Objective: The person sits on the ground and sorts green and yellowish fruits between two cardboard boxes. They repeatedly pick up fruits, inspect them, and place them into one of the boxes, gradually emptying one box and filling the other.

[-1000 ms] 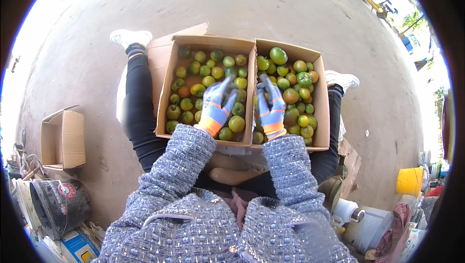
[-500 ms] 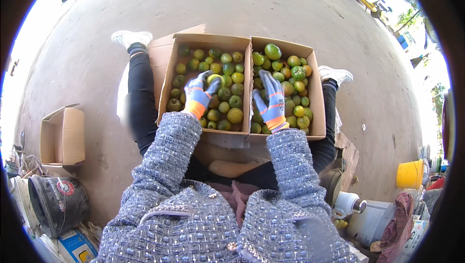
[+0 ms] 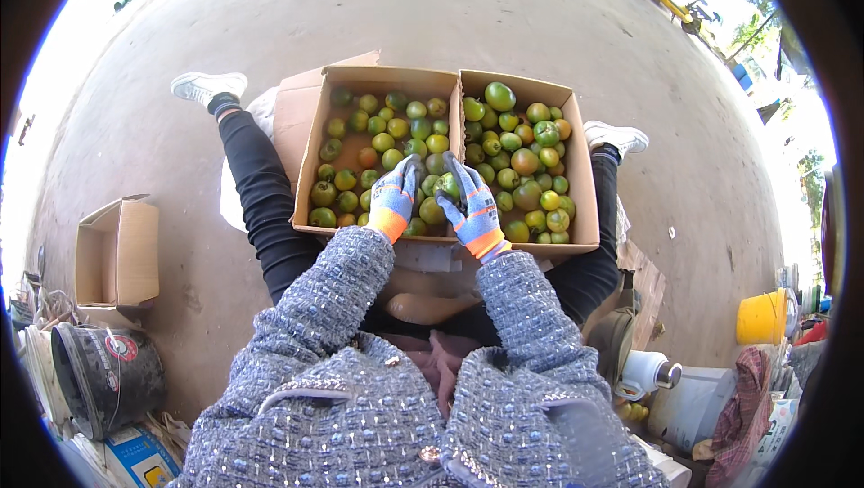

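Observation:
Two open cardboard boxes stand side by side between my legs, the left box point(image 3: 306, 164) and the right box point(image 3: 583, 173). Both hold many tomatoes, mostly green, a few tinged orange. My right hand point(image 3: 473, 209), in a blue-grey glove with an orange cuff, curves its thumb and fingers around a green tomato point(image 3: 447, 185) near the wall between the boxes. Beside it, my left hand point(image 3: 392, 196), gloved alike, reaches over tomatoes in the left box with fingers stretched out, their dark tips low among the fruit. A large green tomato point(image 3: 500, 96) lies at the right box's far end.
An empty small carton point(image 3: 135, 250) stands on the floor at left, above a black bucket point(image 3: 108, 376). At right are a white flask point(image 3: 643, 373), a yellow bucket point(image 3: 760, 317) and a checked cloth point(image 3: 742, 416). A cardboard flap point(image 3: 299, 115) sticks out beside the left box.
My left hand has moved right and nearer me, away from a yellow-green tomato. My right hand has shifted left from the right box and now grips a green tomato. My left foot has swung outward.

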Motion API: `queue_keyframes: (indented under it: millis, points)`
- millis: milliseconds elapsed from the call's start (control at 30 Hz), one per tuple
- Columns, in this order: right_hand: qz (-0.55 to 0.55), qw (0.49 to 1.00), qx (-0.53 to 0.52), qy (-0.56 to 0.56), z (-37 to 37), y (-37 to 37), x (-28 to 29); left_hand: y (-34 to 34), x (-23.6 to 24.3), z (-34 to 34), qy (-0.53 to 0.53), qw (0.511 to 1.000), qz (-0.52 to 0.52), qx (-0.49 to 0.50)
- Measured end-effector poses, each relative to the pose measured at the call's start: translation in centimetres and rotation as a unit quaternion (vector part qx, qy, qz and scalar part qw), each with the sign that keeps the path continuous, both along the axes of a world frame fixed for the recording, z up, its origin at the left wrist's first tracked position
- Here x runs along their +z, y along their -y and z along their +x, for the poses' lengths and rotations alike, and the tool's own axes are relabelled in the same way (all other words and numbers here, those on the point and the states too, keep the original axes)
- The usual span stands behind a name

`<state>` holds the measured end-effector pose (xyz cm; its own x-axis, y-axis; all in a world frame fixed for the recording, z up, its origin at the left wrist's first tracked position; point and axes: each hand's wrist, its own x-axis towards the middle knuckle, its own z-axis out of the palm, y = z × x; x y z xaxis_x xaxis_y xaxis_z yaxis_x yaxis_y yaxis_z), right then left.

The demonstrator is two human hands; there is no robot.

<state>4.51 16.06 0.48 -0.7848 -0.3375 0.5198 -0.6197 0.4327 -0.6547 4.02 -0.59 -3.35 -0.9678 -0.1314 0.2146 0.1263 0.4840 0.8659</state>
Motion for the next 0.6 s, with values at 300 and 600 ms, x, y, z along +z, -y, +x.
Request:
queue_keyframes:
  millis: [300,600]
  points:
    - [-0.152,0.947,-0.271,-0.081,-1.7,-1.6,-2.2,-3.3,3.1,-0.8,0.083,0.759,-0.596,-0.247]
    - [-0.190,0.958,-0.209,-0.046,-2.0,-2.3,-3.3,-3.8,2.9,-1.1,0.098,0.730,-0.628,-0.253]
